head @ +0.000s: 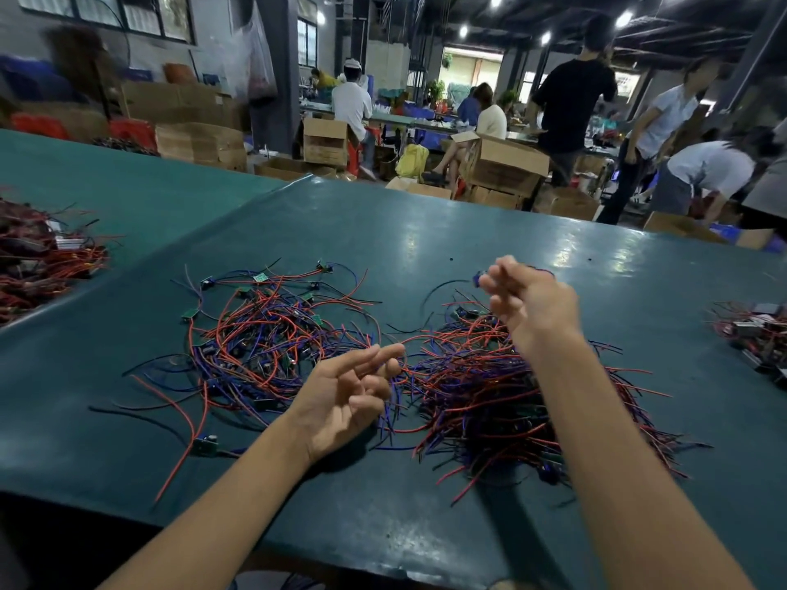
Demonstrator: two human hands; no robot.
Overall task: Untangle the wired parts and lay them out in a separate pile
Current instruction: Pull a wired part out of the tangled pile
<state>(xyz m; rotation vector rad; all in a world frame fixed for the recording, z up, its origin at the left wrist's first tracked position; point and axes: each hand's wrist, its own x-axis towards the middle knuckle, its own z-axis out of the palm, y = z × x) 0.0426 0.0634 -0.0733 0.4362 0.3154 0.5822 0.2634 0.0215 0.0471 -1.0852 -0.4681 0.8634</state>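
Two heaps of red, blue and black wires with small green boards lie on the green table. The looser heap spreads at the left; the dense tangled heap sits at the right. My right hand is raised above the dense heap and pinches a small wired part whose blue and black wires trail away. My left hand hovers palm up between the heaps, fingers loosely bent, with a thin red wire running from the dense heap to its fingertips.
Another wire pile lies at the far left on a neighbouring table, and one more at the right edge. Cardboard boxes and several people stand beyond the table's far edge.
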